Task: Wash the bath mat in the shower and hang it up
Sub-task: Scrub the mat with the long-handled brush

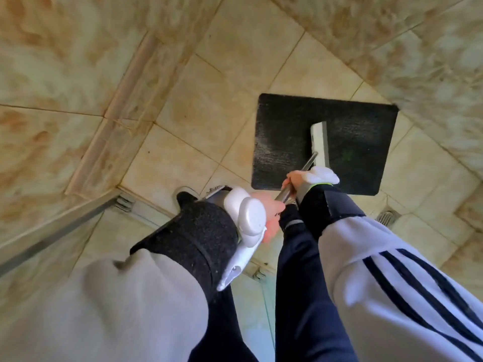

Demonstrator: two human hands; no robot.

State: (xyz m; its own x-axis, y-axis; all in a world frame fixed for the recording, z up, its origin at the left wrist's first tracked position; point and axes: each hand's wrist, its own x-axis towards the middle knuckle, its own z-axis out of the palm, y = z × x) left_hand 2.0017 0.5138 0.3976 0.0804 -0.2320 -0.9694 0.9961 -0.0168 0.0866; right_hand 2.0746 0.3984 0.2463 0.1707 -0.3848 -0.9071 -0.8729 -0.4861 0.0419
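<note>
The black bath mat lies flat on the beige tiled shower floor, close to the corner where the walls meet. On it rests the white head of a long-handled cleaning tool, set toward the mat's right half. Its metal handle slants back toward me. Both my hands are clamped on that handle, one just behind the other: my right hand is lower on the shaft, over the mat's near edge, with its fingers curled round the metal. My left hand grips higher up, nearer my body. Each wrist carries a white device over a black band, and my grey sleeves fill the foreground. A round drain sits in the floor to the right of the mat, and my dark shoe stands to the left of it.
</note>
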